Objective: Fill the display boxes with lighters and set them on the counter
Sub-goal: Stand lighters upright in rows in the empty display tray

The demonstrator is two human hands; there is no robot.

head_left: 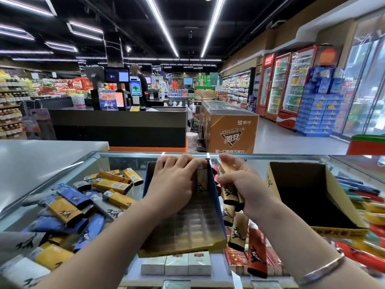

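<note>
My left hand (173, 182) lies flat in the display box (187, 228) on the counter (125, 161), steadying a lighter (201, 180) in its slot. My right hand (245, 184) grips spare lighters (229, 190), ready to slot in.

Chest freezer (229, 130), centre right of frame: white brand mark 蒙牛 near top of orange side panel; big triangle logo below it reading 随变, small line above too blurred to make out; row of characters along bottom edge, partly cut off by counter.

Red drinks fridge (288, 94), right of frame: white Coca-Cola script on lower panel.

Lighters (112, 185) on glass counter, lower left: black scrawled logo on sleeves, letters too smeared to read.
</note>
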